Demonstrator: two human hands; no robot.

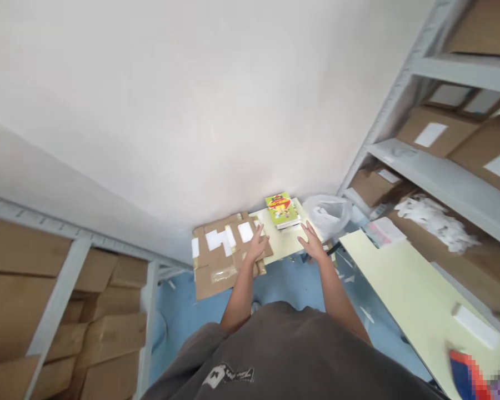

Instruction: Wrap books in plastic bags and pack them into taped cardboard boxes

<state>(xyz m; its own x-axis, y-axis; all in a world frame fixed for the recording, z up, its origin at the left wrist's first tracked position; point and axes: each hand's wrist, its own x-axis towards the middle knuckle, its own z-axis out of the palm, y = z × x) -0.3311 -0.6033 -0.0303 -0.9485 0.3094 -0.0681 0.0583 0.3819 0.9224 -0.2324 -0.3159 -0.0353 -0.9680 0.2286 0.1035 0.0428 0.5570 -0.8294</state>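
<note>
Both my arms reach forward toward a small pale table (pixel 285 243) against the white wall. My left hand (pixel 257 246) is open with fingers spread, resting on the right edge of a flattened cardboard box (pixel 223 250) that bears white labels and clear tape. My right hand (pixel 311 242) is open too, fingers spread, hovering over the table's right end and holding nothing. Beyond both hands a small stack of books with a green and yellow cover (pixel 281 209) lies on the table's far side.
A clear plastic bag (pixel 330 214) sits right of the books. A long pale table (pixel 416 300) runs along the right, with a white box (pixel 475 325). Metal shelves with cardboard boxes stand at right (pixel 450 183) and left (pixel 62 289). Blue floor (pixel 275 280) lies below.
</note>
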